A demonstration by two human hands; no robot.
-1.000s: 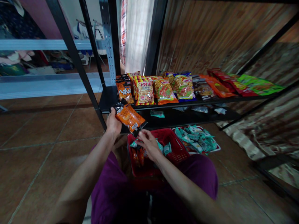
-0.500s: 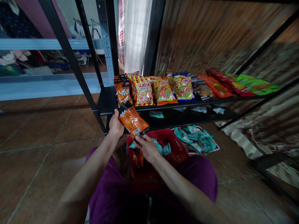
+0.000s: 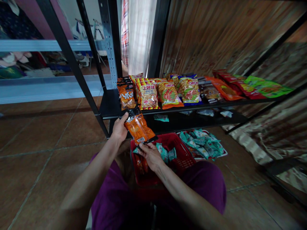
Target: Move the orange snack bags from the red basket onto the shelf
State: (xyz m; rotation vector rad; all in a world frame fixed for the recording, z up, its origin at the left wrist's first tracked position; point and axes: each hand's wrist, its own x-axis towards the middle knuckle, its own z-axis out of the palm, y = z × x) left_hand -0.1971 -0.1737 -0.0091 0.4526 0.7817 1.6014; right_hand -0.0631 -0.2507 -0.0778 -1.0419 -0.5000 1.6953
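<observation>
An orange and black snack bag [image 3: 140,127] hangs tilted between my two hands, its back with a barcode facing me. My left hand [image 3: 120,128] pinches its upper left corner, thumb on top. At the lower edge, my right hand [image 3: 151,155] grips the black seam. Just beyond, similar orange bags [image 3: 127,96] stand in a row at the left end of the black shelf [image 3: 109,101]. Below my right hand is a red basket [image 3: 165,138] holding teal packets [image 3: 163,153] and orange-red packs [image 3: 141,164].
Right of the orange bags stand red-yellow snack bags [image 3: 148,95], noodle-picture bags [image 3: 169,95] and green bags [image 3: 267,86]. A white-rimmed tray piled with teal packets [image 3: 202,143] sits beside the basket. The lower shelf [image 3: 184,123] holds a few small packets. A black post [image 3: 79,73] rises at left.
The orange bag has shifted slightly right and down and hangs a bit steeper. Both hands still hold it. The view has moved slightly.
</observation>
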